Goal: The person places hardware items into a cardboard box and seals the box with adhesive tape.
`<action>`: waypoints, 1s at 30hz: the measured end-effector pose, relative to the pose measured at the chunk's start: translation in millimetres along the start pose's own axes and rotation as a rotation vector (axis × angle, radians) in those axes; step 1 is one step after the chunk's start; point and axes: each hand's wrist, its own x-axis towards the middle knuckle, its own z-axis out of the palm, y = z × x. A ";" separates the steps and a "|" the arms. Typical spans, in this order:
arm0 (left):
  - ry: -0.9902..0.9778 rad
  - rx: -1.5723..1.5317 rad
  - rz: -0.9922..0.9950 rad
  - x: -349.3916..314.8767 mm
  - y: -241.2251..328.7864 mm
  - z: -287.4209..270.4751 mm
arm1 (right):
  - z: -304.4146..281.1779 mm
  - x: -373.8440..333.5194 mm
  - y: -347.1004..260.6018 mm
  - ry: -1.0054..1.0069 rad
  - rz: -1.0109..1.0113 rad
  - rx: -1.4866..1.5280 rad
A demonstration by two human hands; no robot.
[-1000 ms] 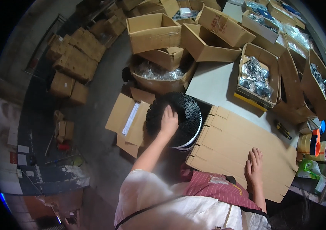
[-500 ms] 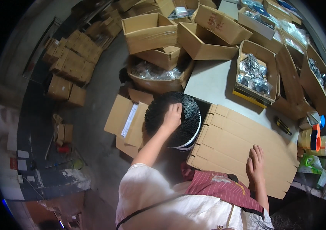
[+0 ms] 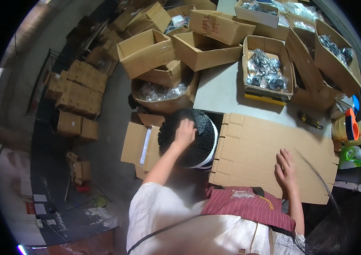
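A white bucket (image 3: pixel 211 155) stands at the near edge of the table, packed with upright thin black tubes (image 3: pixel 204 127) whose round open ends face up. My left hand (image 3: pixel 185 132) rests on top of the tubes with its fingers curled down among them; its fingertips are hidden, so I cannot make out what they hold. To the right of the bucket, a flat cardboard sheet (image 3: pixel 252 144) with slotted edges lies on the table. My right hand (image 3: pixel 286 169) lies on this sheet, fingers stretched out and holding nothing.
An opened carton (image 3: pixel 131 144) stands left of the bucket. Behind are stacked cardboard boxes (image 3: pixel 208 49) and a box of bagged cables (image 3: pixel 266 72). A yellow-black utility knife (image 3: pixel 311 120) lies right, near tape rolls (image 3: pixel 341 128). More cartons (image 3: pixel 80 95) stand on the floor left.
The whole view has shifted, with the far boxes now further left. My left hand stays on the tubes, its fingers curled a little differently. My right hand remains flat on the cardboard.
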 end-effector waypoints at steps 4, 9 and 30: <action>-0.056 -0.026 -0.018 12.3 -3.9 -6.5 | -0.9 0.8 0.9 0.012 -0.030 -0.004; -0.143 -0.083 0.102 25.8 -13.6 -15.7 | -0.5 -0.4 1.8 -0.002 -0.016 -0.006; -0.228 -0.101 0.010 2.8 3.8 -15.3 | -1.7 4.2 -6.4 0.021 0.045 -0.016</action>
